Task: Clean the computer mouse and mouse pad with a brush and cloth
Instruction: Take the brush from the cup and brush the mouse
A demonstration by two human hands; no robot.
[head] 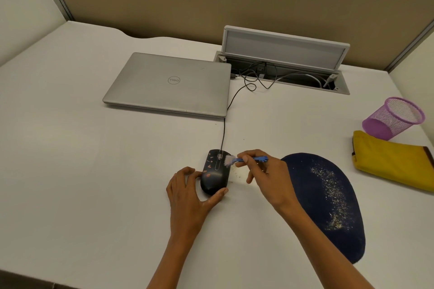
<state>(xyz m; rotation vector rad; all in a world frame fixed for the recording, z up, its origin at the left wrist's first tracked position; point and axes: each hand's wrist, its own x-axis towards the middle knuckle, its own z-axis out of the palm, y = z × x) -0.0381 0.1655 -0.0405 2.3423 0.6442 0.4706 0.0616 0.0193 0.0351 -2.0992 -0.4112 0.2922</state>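
1. The black mouse (215, 171) sits on the white desk (94, 171), front and centre, its cable (224, 129) running up toward the closed silver laptop (169, 84).
2. Left hand (187, 191) is on it: fingers curled against the mouse's left flank, thumb hooked round its near end, gripping the body from both sides.
3. Right hand (263, 176) comes in from the other side, just right of the mouse, pinching a small blue brush (244, 159) between thumb and fingers.
4. The brush lies nearly level, white bristles touching the mouse's upper right edge beside the scroll wheel, blue handle end poking out past the knuckles.
5. Pale crumbs (237, 172) dot the desk between the mouse and the right hand.
6. Orange specks show on the mouse's left half.
7. The dark blue mouse pad (328, 206) lies right of the right forearm, apart from the mouse, with a streak of light grit down its middle.
8. Far right, the folded yellow cloth (392, 162) rests on the desk, untouched, well away from both hands, a purple mesh cup (394, 117) tipped just behind it.
9. Behind the laptop, an open cable tray (281, 73) holds wires.
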